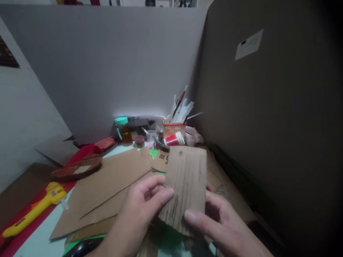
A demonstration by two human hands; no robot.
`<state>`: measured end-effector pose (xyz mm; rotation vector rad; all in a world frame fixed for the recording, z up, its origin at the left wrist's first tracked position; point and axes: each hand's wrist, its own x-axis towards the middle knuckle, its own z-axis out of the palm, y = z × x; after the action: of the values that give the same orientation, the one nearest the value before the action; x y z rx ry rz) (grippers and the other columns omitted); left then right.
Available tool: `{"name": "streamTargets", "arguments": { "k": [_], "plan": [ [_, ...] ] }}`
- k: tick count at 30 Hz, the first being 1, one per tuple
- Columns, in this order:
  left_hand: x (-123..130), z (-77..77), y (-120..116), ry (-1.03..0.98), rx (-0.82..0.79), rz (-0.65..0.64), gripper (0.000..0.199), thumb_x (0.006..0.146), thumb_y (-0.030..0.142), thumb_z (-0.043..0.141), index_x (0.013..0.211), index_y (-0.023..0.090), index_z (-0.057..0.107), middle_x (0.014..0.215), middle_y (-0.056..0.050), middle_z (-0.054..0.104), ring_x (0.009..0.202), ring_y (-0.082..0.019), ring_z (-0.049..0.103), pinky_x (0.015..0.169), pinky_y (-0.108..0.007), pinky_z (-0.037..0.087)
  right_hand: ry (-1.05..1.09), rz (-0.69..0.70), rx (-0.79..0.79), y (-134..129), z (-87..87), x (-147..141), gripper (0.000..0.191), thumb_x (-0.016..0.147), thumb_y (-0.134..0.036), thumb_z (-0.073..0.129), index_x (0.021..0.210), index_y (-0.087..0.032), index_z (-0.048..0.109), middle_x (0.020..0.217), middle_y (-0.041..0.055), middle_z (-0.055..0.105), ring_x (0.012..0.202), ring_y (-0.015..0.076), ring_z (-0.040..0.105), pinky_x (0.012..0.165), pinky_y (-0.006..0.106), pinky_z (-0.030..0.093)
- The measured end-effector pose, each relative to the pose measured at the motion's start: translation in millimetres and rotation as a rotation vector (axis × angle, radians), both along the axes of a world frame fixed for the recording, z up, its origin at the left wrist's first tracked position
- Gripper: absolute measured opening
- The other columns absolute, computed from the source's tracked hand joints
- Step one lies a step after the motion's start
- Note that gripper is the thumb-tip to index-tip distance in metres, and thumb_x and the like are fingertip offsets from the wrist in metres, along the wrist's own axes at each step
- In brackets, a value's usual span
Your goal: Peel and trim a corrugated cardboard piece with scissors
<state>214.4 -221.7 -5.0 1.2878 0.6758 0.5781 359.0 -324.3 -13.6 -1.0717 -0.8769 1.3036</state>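
So here's where things stand: a corrugated cardboard piece (187, 171) is up off the table (40, 237), held in front of the person with both hands. Left hand (150, 196) pinches the lower left edge, thumb on the face and fingers curled behind. Right hand (225, 217) pinches the lower right side, thumb flat on the front, fingers mostly hidden at the back.

Progress-wise, the piece is already its own rough rectangle, separate from the big cardboard sheet (115, 178) lying to the left. Its bottom end looks scuffed with dark marks, so I'd guess that's the least tidy bit. Can't tell if it counts as finished, and the back is out of sight.

Edges: the top edge and both upper corners are free of fingers. The red-and-white cup (174, 139) and the container of brushes and strips (174, 130) sit behind it, so going forward looks tight. The dark panel (268, 125) boxes in the right. Best room imo is upward, or left above the sheet, short of the yellow tool (34, 210) near the table's left edge.
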Motion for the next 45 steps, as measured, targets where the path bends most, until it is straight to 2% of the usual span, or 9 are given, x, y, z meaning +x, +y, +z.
{"name": "streamTargets", "arguments": {
  "k": [2, 5, 7, 9, 12, 20, 26, 35, 45],
  "plan": [
    [0.1, -5.5, -2.4, 0.075, 0.178, 0.125, 0.023, 0.082, 0.033, 0.068, 0.1, 0.021, 0.061, 0.08, 0.001, 0.061, 0.076, -0.016, 0.059, 0.066, -0.026, 0.046, 0.002, -0.022, -0.027, -0.6, -4.9, -4.4, 0.037, 0.079, -0.046, 0.074, 0.106, -0.021, 0.068, 0.08, 0.0005, 0.066, 0.066, 0.011, 0.058, 0.06, 0.021, 0.049],
    [-1.9, -11.9, -8.7, 0.118, 0.717, 0.308, 0.008, 0.086, 0.023, 0.061, 0.09, 0.026, 0.054, 0.084, 0.003, 0.054, 0.078, -0.015, 0.054, 0.071, -0.027, 0.044, -0.088, -0.114, -0.032, -2.3, -8.7, -4.0, 0.032, 0.084, -0.048, 0.069, 0.095, -0.018, 0.067, 0.075, 0.001, 0.066, 0.066, 0.0131, 0.061, 0.062, 0.024, 0.05],
    [-4.3, -13.6, -11.7, 0.138, 1.051, 0.24, 0.01, 0.088, 0.018, 0.058, 0.087, 0.025, 0.051, 0.082, 0.003, 0.052, 0.076, -0.015, 0.053, 0.07, -0.028, 0.043, -0.122, -0.151, -0.006, -3.1, -8.2, -2.7, 0.029, 0.085, -0.047, 0.068, 0.092, -0.019, 0.067, 0.078, 0.0022, 0.068, 0.073, 0.0158, 0.064, 0.07, 0.026, 0.052],
    [-6.3, -12.7, -11.9, 0.165, 1.168, 0.111, 0.012, 0.088, 0.015, 0.057, 0.09, 0.025, 0.051, 0.084, 0.003, 0.053, 0.077, -0.014, 0.054, 0.068, -0.027, 0.043, -0.103, -0.182, 0.027, -3.2, -6.7, -2.7, 0.027, 0.083, -0.045, 0.07, 0.096, -0.021, 0.068, 0.089, 0.0035, 0.071, 0.084, 0.0184, 0.065, 0.079, 0.028, 0.053],
    [-7.1, -7.9, -9.0, 0.205, 1.076, 0.027, 0.011, 0.088, 0.016, 0.057, 0.09, 0.025, 0.051, 0.085, 0.003, 0.057, 0.078, -0.014, 0.057, 0.068, -0.025, 0.045, -0.078, -0.202, 0.048, -2.7, -6.8, -3.4, 0.029, 0.082, -0.045, 0.071, 0.099, -0.022, 0.07, 0.097, 0.0046, 0.072, 0.092, 0.0212, 0.066, 0.082, 0.03, 0.052],
    [-1.1, -0.6, -10.1, 0.184, 0.588, 0.026, 0.003, 0.083, 0.024, 0.06, 0.085, 0.026, 0.058, 0.085, 0.004, 0.06, 0.079, -0.015, 0.059, 0.062, -0.025, 0.045, -0.217, -0.154, 0.096, -3.4, -12.2, 3.6, 0.027, 0.087, -0.04, 0.067, 0.106, -0.022, 0.071, 0.104, 0.0055, 0.074, 0.095, 0.0222, 0.069, 0.081, 0.028, 0.054],
    [-3.9, -3.3, -6.7, 0.159, 0.708, -0.018, 0.011, 0.092, 0.024, 0.051, 0.083, 0.024, 0.056, 0.079, 0.003, 0.058, 0.076, -0.015, 0.057, 0.065, -0.027, 0.043, -0.338, -0.13, 0.096, -4.1, -5.5, 5.0, 0.031, 0.089, -0.04, 0.063, 0.113, -0.022, 0.069, 0.111, 0.0069, 0.073, 0.1, 0.0243, 0.068, 0.089, 0.033, 0.055],
    [-2.6, -13.2, -13.5, 0.159, 1.159, 0.035, 0.019, 0.094, 0.009, 0.039, 0.084, 0.02, 0.05, 0.078, -0.001, 0.049, 0.073, -0.015, 0.049, 0.068, -0.029, 0.037, -0.397, -0.165, 0.086, -2.6, -7.2, 1.6, 0.025, 0.088, -0.042, 0.063, 0.1, -0.022, 0.072, 0.099, 0.0061, 0.072, 0.092, 0.0232, 0.066, 0.085, 0.033, 0.054],
    [-8.1, 5.2, -5.8, 0.295, 0.965, -0.087, 0.016, 0.097, 0.023, 0.04, 0.083, 0.024, 0.047, 0.076, 0.003, 0.054, 0.069, -0.014, 0.054, 0.063, -0.027, 0.041, -0.128, -0.067, 0.064, -5.0, -10.0, 2.7, 0.027, 0.088, -0.038, 0.067, 0.113, -0.027, 0.07, 0.105, 0.0014, 0.073, 0.091, 0.0174, 0.065, 0.083, 0.027, 0.051]
  ]
}}
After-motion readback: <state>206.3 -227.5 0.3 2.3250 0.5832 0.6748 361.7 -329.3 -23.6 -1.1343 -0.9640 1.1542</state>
